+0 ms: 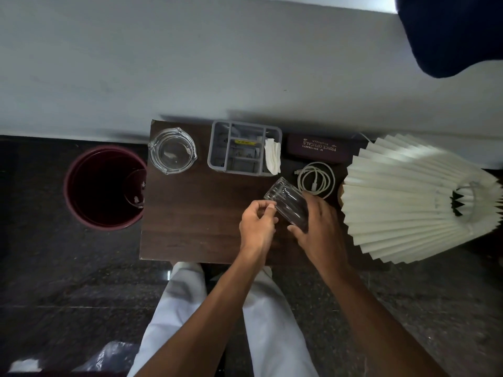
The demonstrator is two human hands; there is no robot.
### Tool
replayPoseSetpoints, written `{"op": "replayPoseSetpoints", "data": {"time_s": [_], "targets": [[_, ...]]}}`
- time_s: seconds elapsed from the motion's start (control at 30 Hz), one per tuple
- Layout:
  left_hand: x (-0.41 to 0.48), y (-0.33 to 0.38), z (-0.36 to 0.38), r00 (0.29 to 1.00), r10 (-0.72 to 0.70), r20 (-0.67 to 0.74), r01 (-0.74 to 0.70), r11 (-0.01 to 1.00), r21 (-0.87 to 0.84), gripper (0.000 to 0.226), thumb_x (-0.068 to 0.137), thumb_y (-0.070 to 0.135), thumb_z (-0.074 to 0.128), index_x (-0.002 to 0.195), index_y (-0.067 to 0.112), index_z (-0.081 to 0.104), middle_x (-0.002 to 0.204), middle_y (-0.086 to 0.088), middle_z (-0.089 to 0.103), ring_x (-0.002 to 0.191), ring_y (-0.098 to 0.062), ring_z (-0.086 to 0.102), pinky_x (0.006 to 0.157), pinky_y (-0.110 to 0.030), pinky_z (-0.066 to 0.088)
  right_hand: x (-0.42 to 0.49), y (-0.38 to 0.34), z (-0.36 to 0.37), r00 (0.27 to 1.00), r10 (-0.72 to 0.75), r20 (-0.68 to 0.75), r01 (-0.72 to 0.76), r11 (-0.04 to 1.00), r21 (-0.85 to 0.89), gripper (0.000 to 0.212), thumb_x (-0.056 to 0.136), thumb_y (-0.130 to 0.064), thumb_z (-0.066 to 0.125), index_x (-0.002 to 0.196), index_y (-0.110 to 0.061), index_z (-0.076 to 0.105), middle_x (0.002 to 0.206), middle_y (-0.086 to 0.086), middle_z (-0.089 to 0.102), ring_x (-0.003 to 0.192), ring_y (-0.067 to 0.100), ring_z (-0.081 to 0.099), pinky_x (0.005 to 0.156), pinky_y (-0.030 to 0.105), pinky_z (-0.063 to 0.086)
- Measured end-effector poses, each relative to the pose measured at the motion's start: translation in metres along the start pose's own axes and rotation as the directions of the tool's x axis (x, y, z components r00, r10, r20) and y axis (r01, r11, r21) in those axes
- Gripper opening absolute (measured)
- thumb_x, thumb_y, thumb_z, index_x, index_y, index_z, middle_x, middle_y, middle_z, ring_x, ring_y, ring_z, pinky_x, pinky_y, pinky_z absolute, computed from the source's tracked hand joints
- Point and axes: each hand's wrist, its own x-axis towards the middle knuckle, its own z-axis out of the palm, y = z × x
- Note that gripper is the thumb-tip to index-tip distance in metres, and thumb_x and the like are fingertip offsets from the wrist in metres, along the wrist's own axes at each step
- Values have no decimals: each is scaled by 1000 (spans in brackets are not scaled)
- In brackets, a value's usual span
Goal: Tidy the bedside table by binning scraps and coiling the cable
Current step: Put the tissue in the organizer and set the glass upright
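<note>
Hands: my right hand (318, 229) grips the tilted glass (288, 205); my left hand (258, 224) pinches its side.
Done: cable (317, 179) coiled.
Left: maybe the tissue (273, 156).

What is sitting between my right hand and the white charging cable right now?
Only the ribbed glass. Your right hand grips it, tilted, and its far end reaches the near-left edge of the coiled cable. Nothing else visible on the table stands between them.

This looks like a home bedroom. A small wooden tabletop (190, 227) against a white wall (190, 63) carries a spectacle case (318, 149), beside a pleated lampshade (402, 202).
</note>
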Motion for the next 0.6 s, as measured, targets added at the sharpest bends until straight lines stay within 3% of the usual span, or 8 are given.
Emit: {"op": "replayPoseSetpoints", "data": {"time_s": [0.2,0.4,0.47,0.6], "targets": [[0,-9,-14,992,126,10,-126,979,159,12,100,21,59,101,24,70,96,5,73,91,-14,72,83,-32,58,-8,4,7,999,-4,-41,6,999,42,86,68,-39,88,141,-20,47,132,5,57,121,25,53,95,38,50],[-2,-15,-40,928,358,105,-371,858,356,16,98,19,59,107,27,68,106,7,67,94,-6,66,87,-33,57,-28,-6,7,986,44,-161,-23,992,125,82,62,-42,89,133,-18,57,122,3,61,108,21,50,83,33,50],[-4,-14,-50,875,450,179,-481,762,434,26,96,12,60,118,26,65,114,10,61,99,-2,63,87,-32,58,-33,-12,7,976,61,-209,-30,989,147,80,61,-44,87,130,-16,59,120,3,63,105,21,50,81,31,47],[0,-12,-71,726,570,384,-668,452,592,56,86,5,66,137,27,56,136,9,51,123,-10,52,93,-27,53,-34,-27,6,968,37,-249,17,977,212,78,63,-53,76,129,-14,60,120,2,62,110,21,50,80,43,56]]}}
